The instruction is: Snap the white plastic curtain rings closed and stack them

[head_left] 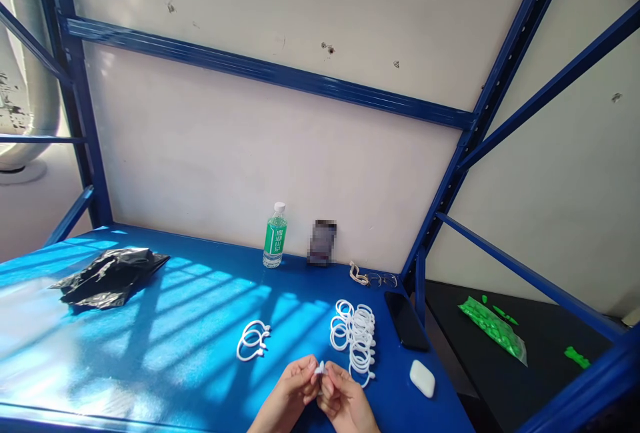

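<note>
My left hand [299,383] and my right hand [343,393] meet low in the middle of the view, just above the table's front part. Their fingertips pinch a small white plastic piece [321,367] between them; most of it is hidden by the fingers, so its full shape does not show. Left of my hands lie a few white plastic rings [246,355] with small knobs at one side. Close behind my right hand a larger group of the same white rings [361,339] is laid out in overlapping rows.
On the blue table [190,366] are a black plastic bag [113,277], a water bottle [275,238], a propped phone [321,243], glasses [383,280], a dark phone [406,321] and a white case [423,378]. Blue frame bars surround it. A bag of green pieces [493,327] lies at right.
</note>
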Demonstrator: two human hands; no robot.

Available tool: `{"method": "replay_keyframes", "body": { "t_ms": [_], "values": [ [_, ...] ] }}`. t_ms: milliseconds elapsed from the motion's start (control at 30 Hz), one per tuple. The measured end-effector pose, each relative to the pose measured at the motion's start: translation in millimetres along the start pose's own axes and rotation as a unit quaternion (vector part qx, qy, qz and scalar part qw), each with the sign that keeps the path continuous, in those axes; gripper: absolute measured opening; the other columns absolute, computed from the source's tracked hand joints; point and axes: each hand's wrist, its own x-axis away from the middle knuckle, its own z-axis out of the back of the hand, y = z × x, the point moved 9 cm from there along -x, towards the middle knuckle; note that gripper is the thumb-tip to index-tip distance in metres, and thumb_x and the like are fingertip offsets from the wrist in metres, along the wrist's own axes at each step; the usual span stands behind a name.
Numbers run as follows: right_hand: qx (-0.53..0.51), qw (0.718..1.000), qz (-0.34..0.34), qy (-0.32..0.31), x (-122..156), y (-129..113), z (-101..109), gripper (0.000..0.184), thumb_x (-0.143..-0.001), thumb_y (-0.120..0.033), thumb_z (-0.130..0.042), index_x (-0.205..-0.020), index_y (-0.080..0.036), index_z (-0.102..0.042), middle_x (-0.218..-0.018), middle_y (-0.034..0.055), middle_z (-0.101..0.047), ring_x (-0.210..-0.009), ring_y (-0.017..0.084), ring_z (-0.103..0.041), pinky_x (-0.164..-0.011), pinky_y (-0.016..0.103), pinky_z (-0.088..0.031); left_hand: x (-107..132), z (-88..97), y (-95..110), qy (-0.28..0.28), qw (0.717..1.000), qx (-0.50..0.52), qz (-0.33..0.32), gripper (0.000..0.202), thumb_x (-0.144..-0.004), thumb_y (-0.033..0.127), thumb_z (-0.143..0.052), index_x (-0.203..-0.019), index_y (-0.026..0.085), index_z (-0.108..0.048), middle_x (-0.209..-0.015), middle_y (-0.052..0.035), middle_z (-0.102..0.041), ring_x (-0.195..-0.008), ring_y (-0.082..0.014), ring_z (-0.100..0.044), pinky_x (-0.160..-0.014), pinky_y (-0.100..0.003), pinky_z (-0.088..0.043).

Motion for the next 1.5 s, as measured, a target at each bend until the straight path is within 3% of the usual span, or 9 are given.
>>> {"method": "replay_keyframes", "body": {
  "t_ms": [300, 500, 633, 767, 867, 1000, 1300, 1400, 1500],
  "values": [
    [-0.053, 0.998, 0.011, -0.017, -4, -1, -3, 0.064, -0.061, -0.06, -0.092, -0.052, -0.021, -0.042, -0.045, -0.0125, -0.033, -0.039, 0.003, -0.017, -0.044, 0.023, -0.016, 0, 5.7, 0, 0.02, 0.999, 0.041, -0.006, 0.056, -0.058, 0.058, -0.094, -0.056, 0.019, -0.054, -0.054, 0.009, -0.034, -0.052, -0.0071, -0.026, -0.053, -0.022, -0.029],
    [0.207, 0.975, 0.072, 0.04, 5, -30, 1, 0.054, -0.072, -0.07, -0.08, -0.078, -0.017, -0.073, -0.06, -0.0029, -0.057, -0.048, 0.008, -0.04, -0.051, 0.023, -0.029, 9, 20.6, 22, 0.078, 0.976, -0.187, -0.081, 0.057, -0.075, 0.074, -0.073, -0.061, 0.021, -0.056, -0.056, 0.0057, -0.044, -0.056, -0.0119, -0.037, -0.058, -0.026, -0.033],
    [0.412, 0.882, 0.187, 0.129, 20, -75, 16, 0.059, -0.082, -0.076, -0.063, -0.091, -0.019, -0.074, -0.073, 0.0029, -0.064, -0.056, 0.014, -0.051, -0.053, 0.026, -0.039, 28, 34.7, 75, 0.187, 0.849, -0.432, -0.239, 0.051, -0.088, 0.068, -0.06, -0.065, 0.022, -0.061, -0.065, 0.0008, -0.057, -0.065, -0.0188, -0.054, -0.066, -0.03, -0.043],
    [0.582, 0.739, 0.247, 0.232, 41, -117, 30, 0.043, -0.091, -0.061, -0.056, -0.075, -0.022, -0.062, -0.063, -0.0017, -0.052, -0.053, 0.015, -0.047, -0.052, 0.026, -0.038, 47, 46.1, 114, 0.235, 0.706, -0.581, -0.33, 0.037, -0.096, 0.051, -0.052, -0.076, 0.025, -0.068, -0.074, -0.0031, -0.067, -0.074, -0.024, -0.062, -0.074, -0.035, -0.05],
    [0.67, 0.638, 0.243, 0.29, 53, -137, 39, 0.028, -0.086, -0.048, -0.058, -0.072, -0.025, -0.053, -0.06, -0.0057, -0.042, -0.049, 0.016, -0.047, -0.048, 0.025, -0.034, 55, 61.5, 128, 0.261, 0.656, -0.626, -0.33, 0.032, -0.097, 0.044, -0.049, -0.085, 0.026, -0.072, -0.085, -0.0056, -0.07, -0.083, -0.0268, -0.065, -0.076, -0.038, -0.053],
    [0.745, 0.555, 0.197, 0.314, 57, -143, 51, 0.025, -0.08, -0.042, -0.06, -0.068, -0.027, -0.044, -0.058, -0.0073, -0.039, -0.043, 0.015, -0.046, -0.041, 0.022, -0.024, 60, 78.7, 131, 0.304, 0.618, -0.661, -0.297, 0.031, -0.094, 0.043, -0.05, -0.082, 0.023, -0.071, -0.089, -0.008, -0.069, -0.088, -0.03, -0.063, -0.078, -0.045, -0.055],
    [0.796, 0.473, 0.196, 0.321, 54, -135, 58, 0.025, -0.086, -0.036, -0.051, -0.064, -0.027, -0.041, -0.053, -0.0042, -0.045, -0.043, 0.019, -0.054, -0.041, 0.025, -0.023, 58, 88.0, 126, 0.315, 0.639, -0.633, -0.303, 0.031, -0.091, 0.048, -0.056, -0.094, 0.024, -0.075, -0.1, -0.0112, -0.071, -0.102, -0.0345, -0.065, -0.087, -0.053, -0.056],
    [0.78, 0.49, 0.223, 0.32, 56, -137, 51, 0.024, -0.087, -0.036, -0.05, -0.065, -0.027, -0.044, -0.055, -0.0028, -0.049, -0.045, 0.019, -0.054, -0.041, 0.025, -0.026, 60, 81.4, 128, 0.326, 0.655, -0.598, -0.328, 0.032, -0.091, 0.05, -0.057, -0.091, 0.024, -0.075, -0.099, -0.0114, -0.072, -0.101, -0.0341, -0.066, -0.087, -0.053, -0.057],
    [0.741, 0.554, 0.236, 0.297, 55, -133, 40, 0.025, -0.089, -0.039, -0.052, -0.068, -0.026, -0.05, -0.059, -0.0017, -0.054, -0.047, 0.018, -0.055, -0.043, 0.025, -0.032, 52, 62.8, 120, 0.29, 0.712, -0.549, -0.328, 0.034, -0.09, 0.054, -0.058, -0.085, 0.025, -0.075, -0.091, -0.0099, -0.075, -0.09, -0.0304, -0.071, -0.076, -0.043, -0.06]
  ]
}}
